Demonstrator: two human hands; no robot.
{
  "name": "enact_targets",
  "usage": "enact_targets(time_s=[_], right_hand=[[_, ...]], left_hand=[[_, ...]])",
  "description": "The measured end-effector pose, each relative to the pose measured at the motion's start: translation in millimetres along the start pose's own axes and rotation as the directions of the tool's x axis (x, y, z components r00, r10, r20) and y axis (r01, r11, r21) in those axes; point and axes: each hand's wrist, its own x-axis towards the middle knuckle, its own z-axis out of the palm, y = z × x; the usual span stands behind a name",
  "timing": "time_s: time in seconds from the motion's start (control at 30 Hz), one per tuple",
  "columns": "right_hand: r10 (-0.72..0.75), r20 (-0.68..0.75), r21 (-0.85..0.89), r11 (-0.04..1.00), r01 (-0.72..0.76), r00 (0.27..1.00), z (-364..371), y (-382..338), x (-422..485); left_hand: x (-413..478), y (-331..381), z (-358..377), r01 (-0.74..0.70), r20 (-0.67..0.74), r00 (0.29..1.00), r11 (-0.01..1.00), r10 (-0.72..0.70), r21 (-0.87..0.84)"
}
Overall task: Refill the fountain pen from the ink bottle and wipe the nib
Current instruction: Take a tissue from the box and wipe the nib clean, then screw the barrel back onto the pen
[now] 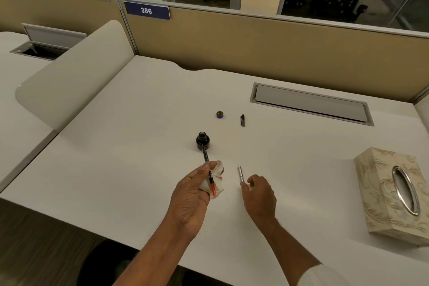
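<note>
My left hand [192, 195] holds the fountain pen's inner section [208, 170], a thin dark tube with an orange-red end, together with a crumpled white tissue [217, 180]. The pen's tip points at the open ink bottle [202, 140] just beyond it. My right hand [258, 193] pinches the near end of the silver pen barrel [240, 173], which rests on the white desk [139, 146]. The bottle's lid [220, 114] and the dark pen cap [242, 120] lie farther back.
A patterned tissue box [392, 195] with an oval metal opening stands at the right. A grey cable flap [311, 103] is set into the desk at the back right. Tan partition walls [255, 42] close off the rear.
</note>
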Motion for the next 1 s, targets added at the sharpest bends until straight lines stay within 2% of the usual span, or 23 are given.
enact_targets(time_s=[0.13,0.37,0.43,0.5,0.57,0.63,0.8,1.0], right_hand=[[0.009,0.012,-0.079,0.997,-0.008,1.000,12,2,2],[0.058,0.046,-0.106,0.993,-0.052,0.997,13,-3,13],[0.071,0.044,-0.018,0.997,-0.070,0.997,7,-7,10],[0.057,0.025,0.150,0.987,-0.060,0.998,-7,-19,-1],[-0.013,0.021,0.328,0.945,0.005,1.000,-32,-38,-24],[-0.087,0.031,0.428,0.901,0.066,0.996,-61,-57,-54],[-0.231,0.079,0.512,0.844,0.160,0.970,-110,-82,-112],[-0.311,0.113,0.475,0.851,0.223,0.944,-114,-86,-127]], left_hand=[[4,2,-6,0.011,0.011,1.000,0.999,-0.010,-0.040],[7,5,-6,0.055,0.058,0.997,0.991,-0.048,-0.125],[7,7,-4,0.062,0.061,0.997,0.988,-0.054,-0.139],[8,9,-5,0.063,0.052,0.997,0.984,-0.055,-0.169],[9,11,-6,0.062,0.056,0.997,0.979,-0.052,-0.192],[9,15,-3,0.054,0.064,0.997,0.978,-0.042,-0.199],[4,26,9,0.028,0.077,0.997,0.968,-0.008,-0.249],[-5,34,25,-0.015,0.110,0.993,0.967,0.044,-0.255]])
